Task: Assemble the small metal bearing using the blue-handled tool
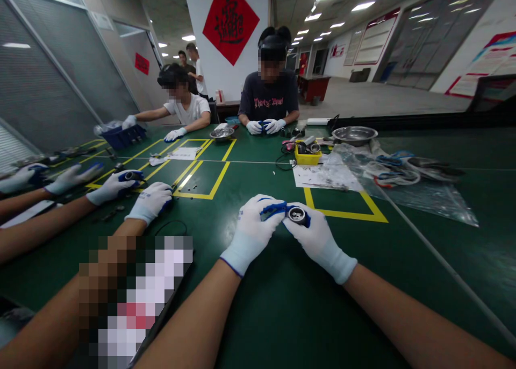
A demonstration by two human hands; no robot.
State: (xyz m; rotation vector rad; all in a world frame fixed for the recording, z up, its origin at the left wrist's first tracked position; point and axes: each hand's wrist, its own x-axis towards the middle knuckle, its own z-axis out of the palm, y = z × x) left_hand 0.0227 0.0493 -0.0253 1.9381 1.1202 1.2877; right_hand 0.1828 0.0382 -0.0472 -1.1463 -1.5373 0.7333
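Note:
My right hand (316,237), in a white glove with blue palm coating, is closed around a dark round connector (297,215). Its silver-rimmed end, with small holes or pins inside, faces me. My left hand (256,226), gloved the same way, meets the right one at the fingertips. The left fingers are pinched together beside the connector; what lies between them is hidden. Both hands are raised slightly over the green table (250,170), short of a yellow taped outline.
A yellow bin (308,153) of parts, white paper (322,174), a steel bowl (355,135) and a plastic bag (427,183) lie ahead to the right. Co-workers' gloved hands (150,202) work close on my left, by a long pixelated object (149,299). Two people sit across the table.

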